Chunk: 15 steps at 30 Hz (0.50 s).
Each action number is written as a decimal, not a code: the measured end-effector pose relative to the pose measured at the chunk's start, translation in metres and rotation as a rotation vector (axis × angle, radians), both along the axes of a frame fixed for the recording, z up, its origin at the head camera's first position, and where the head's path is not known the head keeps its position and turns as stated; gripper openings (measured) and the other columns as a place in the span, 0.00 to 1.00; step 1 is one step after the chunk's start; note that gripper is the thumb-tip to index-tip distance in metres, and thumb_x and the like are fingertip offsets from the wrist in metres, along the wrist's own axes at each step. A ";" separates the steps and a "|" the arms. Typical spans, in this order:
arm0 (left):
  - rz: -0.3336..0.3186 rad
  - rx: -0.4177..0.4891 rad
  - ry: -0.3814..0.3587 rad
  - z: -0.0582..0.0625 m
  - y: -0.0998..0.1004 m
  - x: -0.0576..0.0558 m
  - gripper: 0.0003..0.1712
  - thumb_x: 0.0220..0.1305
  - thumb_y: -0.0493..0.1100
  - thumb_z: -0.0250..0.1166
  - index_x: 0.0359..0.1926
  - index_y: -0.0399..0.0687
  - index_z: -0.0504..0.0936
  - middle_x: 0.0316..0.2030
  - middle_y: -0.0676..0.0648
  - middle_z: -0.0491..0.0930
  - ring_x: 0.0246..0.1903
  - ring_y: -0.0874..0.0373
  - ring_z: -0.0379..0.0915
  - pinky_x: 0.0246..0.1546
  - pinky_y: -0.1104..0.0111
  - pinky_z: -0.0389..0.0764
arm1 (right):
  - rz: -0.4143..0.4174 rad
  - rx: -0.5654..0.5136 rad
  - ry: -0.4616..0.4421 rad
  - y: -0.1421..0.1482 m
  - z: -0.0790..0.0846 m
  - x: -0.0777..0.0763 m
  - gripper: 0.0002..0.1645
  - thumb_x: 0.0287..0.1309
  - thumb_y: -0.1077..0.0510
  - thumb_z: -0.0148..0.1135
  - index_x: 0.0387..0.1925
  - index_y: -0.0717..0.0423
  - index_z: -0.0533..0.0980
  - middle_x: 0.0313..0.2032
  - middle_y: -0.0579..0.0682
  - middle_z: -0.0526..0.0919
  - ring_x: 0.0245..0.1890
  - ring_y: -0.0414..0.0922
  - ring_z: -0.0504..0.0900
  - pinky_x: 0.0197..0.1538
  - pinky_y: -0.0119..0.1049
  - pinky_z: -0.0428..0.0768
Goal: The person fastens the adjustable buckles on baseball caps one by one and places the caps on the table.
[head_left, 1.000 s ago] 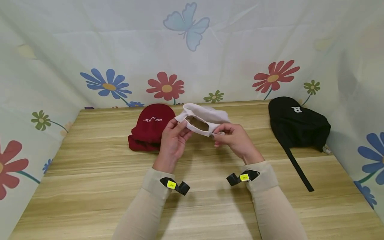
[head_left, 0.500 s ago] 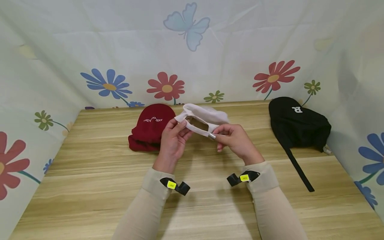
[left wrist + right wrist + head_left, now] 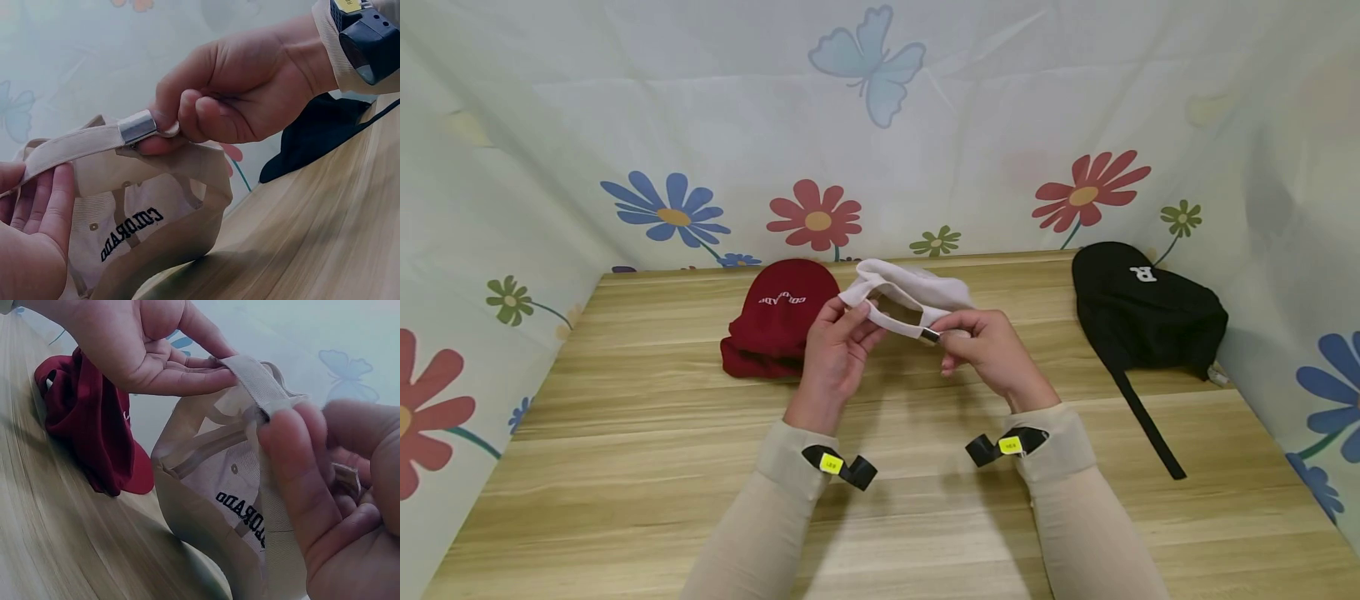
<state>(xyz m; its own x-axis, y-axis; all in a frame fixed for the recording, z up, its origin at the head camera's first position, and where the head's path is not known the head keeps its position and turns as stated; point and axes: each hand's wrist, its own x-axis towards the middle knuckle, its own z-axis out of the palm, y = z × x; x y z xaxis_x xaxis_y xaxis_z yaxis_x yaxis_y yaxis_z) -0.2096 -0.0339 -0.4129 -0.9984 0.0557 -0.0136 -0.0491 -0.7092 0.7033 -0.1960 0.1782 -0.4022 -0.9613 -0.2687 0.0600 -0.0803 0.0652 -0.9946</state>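
Observation:
Both hands hold a pale cream baseball cap (image 3: pixel 936 287) above the middle of the table, its rear opening facing me. My left hand (image 3: pixel 838 354) pinches the back strap (image 3: pixel 78 149) at its left part. On the strap's right part sits a silver metal buckle (image 3: pixel 137 127). My right hand (image 3: pixel 1000 354) pinches the strap end right beside that buckle, thumb and index finger together. Inside the cap, the left wrist view shows dark COLORADO lettering (image 3: pixel 131 234), reversed.
A dark red cap (image 3: pixel 782 312) lies left of the held cap, close behind my left hand. At the right back rests a black cap (image 3: pixel 1138 308) with a white R and a long strap (image 3: pixel 1150 429) trailing forward. Flowered cloth walls (image 3: pixel 722 108) enclose the wooden table (image 3: pixel 625 467).
The right fingers first covered the buckle, then slid off it to the right; the buckle now shows tilted beside them. The left hand and the other caps have stayed almost still.

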 end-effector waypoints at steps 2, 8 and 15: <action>-0.006 0.008 0.005 0.000 0.000 0.000 0.09 0.68 0.30 0.55 0.43 0.48 0.75 0.35 0.48 0.85 0.29 0.60 0.84 0.36 0.67 0.86 | -0.009 -0.021 -0.010 -0.001 0.000 0.000 0.08 0.57 0.66 0.65 0.37 0.69 0.79 0.27 0.48 0.82 0.17 0.41 0.80 0.28 0.40 0.85; -0.017 0.022 0.020 0.000 0.001 0.002 0.09 0.69 0.30 0.54 0.41 0.48 0.75 0.33 0.49 0.85 0.29 0.60 0.84 0.35 0.67 0.86 | -0.026 -0.062 0.015 -0.003 -0.002 -0.001 0.06 0.54 0.65 0.68 0.30 0.62 0.78 0.32 0.48 0.81 0.22 0.41 0.80 0.31 0.40 0.85; -0.023 0.013 0.024 -0.001 0.003 0.003 0.09 0.68 0.30 0.55 0.43 0.48 0.75 0.34 0.48 0.84 0.29 0.60 0.84 0.36 0.67 0.86 | -0.071 -0.139 0.051 -0.008 -0.002 0.000 0.07 0.55 0.70 0.64 0.27 0.64 0.73 0.33 0.52 0.84 0.22 0.42 0.82 0.30 0.41 0.86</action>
<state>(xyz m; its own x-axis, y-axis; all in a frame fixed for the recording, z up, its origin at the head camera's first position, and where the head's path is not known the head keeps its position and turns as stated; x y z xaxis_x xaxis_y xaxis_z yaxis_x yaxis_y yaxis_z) -0.2065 -0.0312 -0.4137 -0.9969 0.0783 0.0114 -0.0484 -0.7172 0.6952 -0.1959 0.1703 -0.4038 -0.9723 -0.1863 0.1414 -0.1314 -0.0652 -0.9892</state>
